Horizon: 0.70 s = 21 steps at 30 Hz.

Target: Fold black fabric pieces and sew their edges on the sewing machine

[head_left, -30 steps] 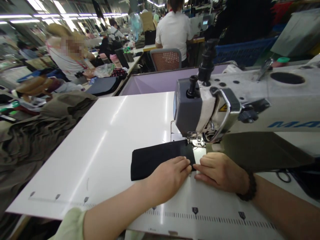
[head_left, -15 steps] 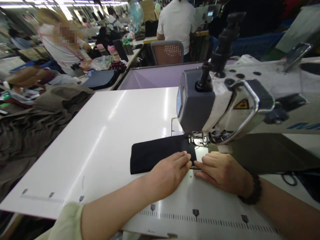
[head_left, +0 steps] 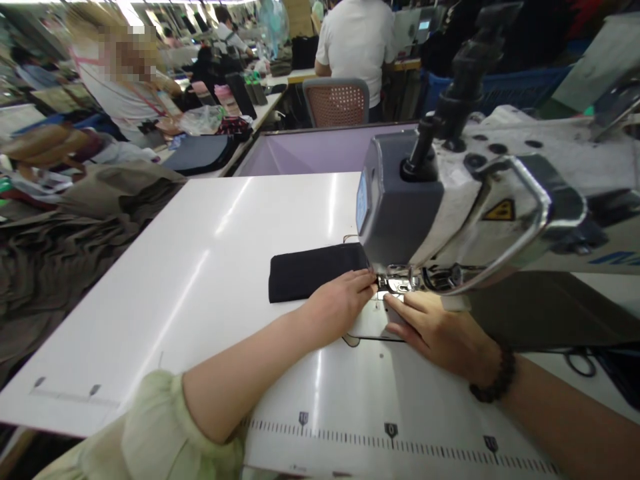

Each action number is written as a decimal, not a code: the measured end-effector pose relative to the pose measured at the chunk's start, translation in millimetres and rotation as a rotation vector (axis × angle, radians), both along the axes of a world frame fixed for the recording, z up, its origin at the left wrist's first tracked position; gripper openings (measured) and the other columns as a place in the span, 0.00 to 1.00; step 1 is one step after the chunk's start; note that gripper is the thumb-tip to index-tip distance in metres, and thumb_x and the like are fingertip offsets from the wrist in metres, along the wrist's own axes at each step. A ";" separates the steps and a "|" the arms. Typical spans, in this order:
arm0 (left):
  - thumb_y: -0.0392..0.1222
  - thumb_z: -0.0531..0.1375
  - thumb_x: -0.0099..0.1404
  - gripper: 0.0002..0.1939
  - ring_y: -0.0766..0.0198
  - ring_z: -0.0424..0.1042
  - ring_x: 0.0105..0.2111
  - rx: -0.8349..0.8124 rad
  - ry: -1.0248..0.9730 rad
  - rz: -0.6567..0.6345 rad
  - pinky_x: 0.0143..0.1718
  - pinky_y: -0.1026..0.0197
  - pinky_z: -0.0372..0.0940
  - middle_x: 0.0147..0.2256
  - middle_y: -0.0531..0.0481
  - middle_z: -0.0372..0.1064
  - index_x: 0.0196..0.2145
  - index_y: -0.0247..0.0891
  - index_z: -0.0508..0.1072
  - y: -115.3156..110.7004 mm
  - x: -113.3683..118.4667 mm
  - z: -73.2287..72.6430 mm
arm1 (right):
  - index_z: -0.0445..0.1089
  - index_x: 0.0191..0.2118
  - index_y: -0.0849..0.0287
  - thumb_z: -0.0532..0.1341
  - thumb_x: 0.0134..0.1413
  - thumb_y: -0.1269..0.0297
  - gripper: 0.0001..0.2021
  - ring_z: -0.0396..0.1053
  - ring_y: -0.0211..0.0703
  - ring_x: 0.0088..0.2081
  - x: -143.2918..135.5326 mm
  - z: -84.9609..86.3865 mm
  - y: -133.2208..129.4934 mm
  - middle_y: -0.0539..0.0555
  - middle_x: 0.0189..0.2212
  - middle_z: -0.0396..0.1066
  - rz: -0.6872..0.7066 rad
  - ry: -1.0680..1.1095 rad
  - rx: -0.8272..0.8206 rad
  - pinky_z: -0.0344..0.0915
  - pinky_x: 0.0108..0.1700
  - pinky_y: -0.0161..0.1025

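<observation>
A folded piece of black fabric (head_left: 313,272) lies on the white sewing table (head_left: 215,240), its right end at the presser foot (head_left: 397,285) of the sewing machine. My left hand (head_left: 340,303) lies over the fabric's near right corner, fingers stretched out and pressed down flat, tips close to the foot. Wearing a dark bead bracelet (head_left: 495,370), my right hand (head_left: 443,330) rests on the metal plate just in front of the foot. Its fingers are extended and apart, and I see no cloth in them. The needle point is hidden.
The machine head (head_left: 407,193) stands over the right side. Olive cloth (head_left: 550,310) and scissors (head_left: 580,363) lie right of my hand. A ruler scale (head_left: 390,430) runs along the front edge. Brown garments (head_left: 65,267) are heaped at left. Co-workers, including one in a white shirt (head_left: 355,40), are beyond.
The black fabric has slid away from me, toward the back of the table. My left hand has moved with it, and my right hand has shifted slightly toward the foot. The view has tilted a little.
</observation>
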<state>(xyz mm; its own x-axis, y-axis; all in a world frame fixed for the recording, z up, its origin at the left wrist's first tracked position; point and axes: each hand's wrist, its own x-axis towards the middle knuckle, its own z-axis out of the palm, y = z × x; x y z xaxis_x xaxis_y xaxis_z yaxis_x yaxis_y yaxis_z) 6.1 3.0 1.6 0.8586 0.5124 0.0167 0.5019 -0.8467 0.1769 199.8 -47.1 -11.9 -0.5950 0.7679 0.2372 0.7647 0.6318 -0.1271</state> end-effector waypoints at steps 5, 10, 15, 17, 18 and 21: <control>0.30 0.48 0.64 0.11 0.62 0.62 0.48 0.013 -0.021 0.023 0.51 0.62 0.56 0.45 0.42 0.64 0.42 0.30 0.66 7.7 1.4 0.5 | 0.67 0.42 0.63 0.54 0.54 0.62 0.13 0.65 0.41 0.32 0.9 -1.2 0.2 0.55 0.29 0.68 -0.003 0.003 -0.023 0.61 0.36 0.36; 0.31 0.49 0.64 0.12 0.61 0.59 0.50 0.016 0.029 0.022 0.52 0.61 0.54 0.48 0.41 0.61 0.44 0.30 0.65 -1.1 1.0 2.9 | 0.66 0.44 0.64 0.54 0.53 0.61 0.15 0.66 0.41 0.33 0.7 -1.5 0.3 0.56 0.31 0.68 -0.001 -0.017 0.003 0.61 0.36 0.36; 0.32 0.47 0.64 0.16 0.52 0.56 0.53 0.153 0.149 0.213 0.51 0.48 0.53 0.52 0.36 0.56 0.50 0.29 0.61 -7.4 7.8 4.5 | 0.67 0.43 0.64 0.51 0.56 0.60 0.15 0.66 0.40 0.31 0.3 0.3 -1.1 0.56 0.30 0.69 -0.007 0.012 0.029 0.61 0.33 0.34; 0.31 0.46 0.64 0.17 0.50 0.57 0.52 0.176 0.217 0.288 0.50 0.48 0.55 0.52 0.33 0.56 0.50 0.26 0.60 -9.6 7.2 5.4 | 0.68 0.40 0.63 0.49 0.57 0.61 0.15 0.66 0.38 0.29 1.7 2.5 -1.9 0.54 0.27 0.68 0.003 0.067 0.028 0.59 0.31 0.33; 0.30 0.46 0.64 0.17 0.50 0.58 0.52 0.173 0.251 0.293 0.49 0.49 0.56 0.52 0.32 0.55 0.50 0.25 0.60 -12.8 4.7 5.9 | 0.69 0.38 0.62 0.48 0.58 0.61 0.15 0.65 0.37 0.27 3.0 3.8 -2.2 0.53 0.25 0.68 0.010 0.096 0.030 0.58 0.30 0.33; 0.29 0.46 0.62 0.19 0.48 0.57 0.52 0.145 0.305 0.207 0.49 0.48 0.57 0.54 0.32 0.53 0.52 0.23 0.58 -35.4 -11.7 6.9 | 0.71 0.31 0.60 0.48 0.58 0.61 0.16 0.63 0.35 0.24 8.4 6.6 -1.7 0.52 0.21 0.66 0.009 0.140 0.051 0.56 0.29 0.32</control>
